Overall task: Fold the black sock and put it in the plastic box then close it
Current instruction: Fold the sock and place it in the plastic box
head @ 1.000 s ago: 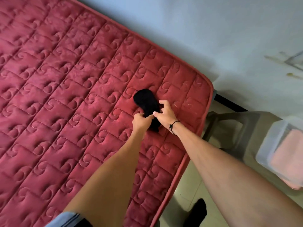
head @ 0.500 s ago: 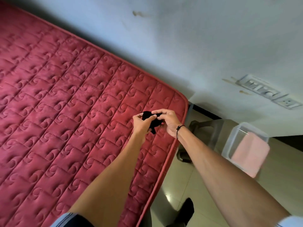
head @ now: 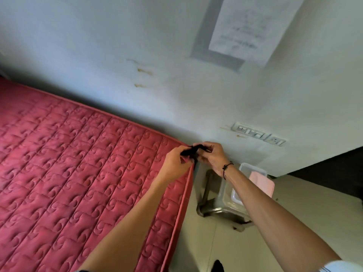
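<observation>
The black sock (head: 191,152) is bunched up small and held in the air between both hands, over the far right corner of the red mattress (head: 78,173). My left hand (head: 175,163) pinches its left end. My right hand (head: 213,157), with a dark cord on the wrist, grips its right end. Most of the sock is hidden by the fingers. The clear plastic box (head: 253,169) stands to the right, on a stool, with something pink (head: 262,182) inside or against it. My right forearm covers part of the box.
A grey plastic stool (head: 218,209) stands on the tiled floor beside the mattress edge. The white wall behind carries a socket strip (head: 258,134) and a paper sheet (head: 249,26). A dark foot or shoe (head: 218,266) shows at the bottom edge.
Both hands lifted the sock off the mattress and carried it right, toward the corner, bunching it smaller. The view tilted up, so more wall shows.
</observation>
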